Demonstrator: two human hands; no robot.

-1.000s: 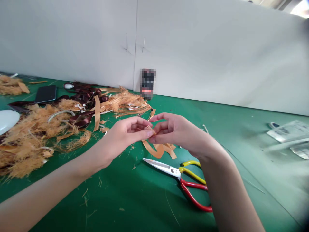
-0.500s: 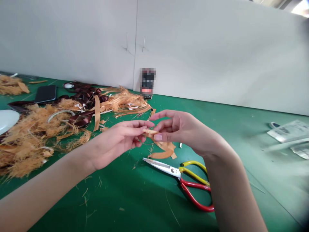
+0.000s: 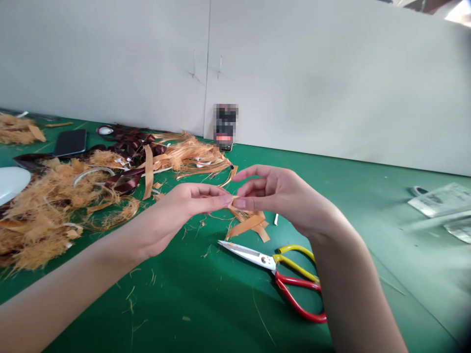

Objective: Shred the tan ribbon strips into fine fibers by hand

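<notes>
A: While the L hand (image 3: pixel 184 206) pinches a tan ribbon (image 3: pixel 234 198) btwn thumb & fingers, what state is the R hand (image 3: pixel 281 193) in?
B: Narrow too: R thumb & fingers hold the same ribbon, tips just beside L's, over the green bench (image 3: pixel 206 304).
A: Surrounding items?
B: Loose tan strips (image 3: pixel 247 225), nr tip of scissors (image 3: pixel 263 260) (red & yellow handles); frayed fibre pile (image 3: pixel 44 215), to L; blurred upright device (image 3: pixel 225 127), against white panel (image 3: pixel 331 83), rear ctr.
</notes>
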